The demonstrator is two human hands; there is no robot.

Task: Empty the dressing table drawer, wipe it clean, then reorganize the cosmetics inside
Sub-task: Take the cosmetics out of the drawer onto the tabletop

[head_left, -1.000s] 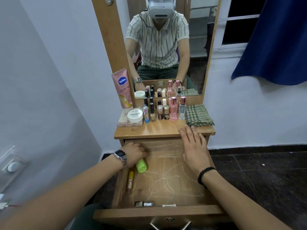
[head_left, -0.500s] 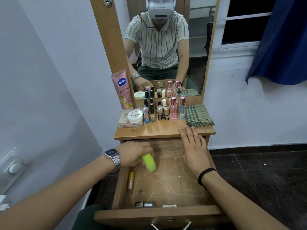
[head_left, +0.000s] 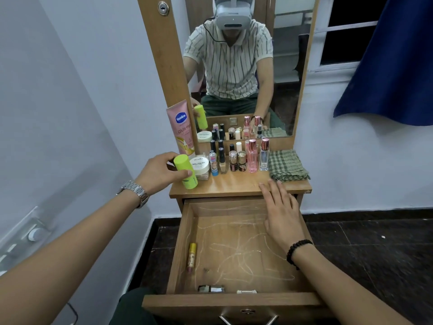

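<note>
Three small things left in the drawer point(head_left: 230, 254), near end: a yellow tube point(head_left: 191, 254) lying along the left wall, a silvery piece point(head_left: 210, 288) and a pale clip-like piece point(head_left: 246, 292) against the front wall; otherwise bare, scratched wood. Above it, a crowded tabletop point(head_left: 234, 186): pink lotion tube point(head_left: 182, 127) leaning on the mirror frame point(head_left: 161, 66) at the far left, white jar point(head_left: 200, 164), a row of small bottles point(head_left: 239, 158), and a folded green checked cloth point(head_left: 288, 165) at the far right. Left hand point(head_left: 159, 172) wrapped around a lime-green tube point(head_left: 185, 171), held upright just over the near left corner of the tabletop, beside the jar. Right hand point(head_left: 280, 214) flat and relaxed, fingers straight, resting over the far right edge of the drawer with fingertips on the tabletop, grasping nothing. Best to set the green tube down on its flat end in the free strip near the jar, slowly, without knocking the jar or the row of bottles, then let go only once steady; cloth within easy reach of the right hand for the wipe once the last three bits are out. Readable writing: "Vaseline" and "Gluta-Hy" on the pink tube, "NAIL POLISH" on the jar lid under a brand word resembling "zudio". Print on the green tube too small to read.
</note>
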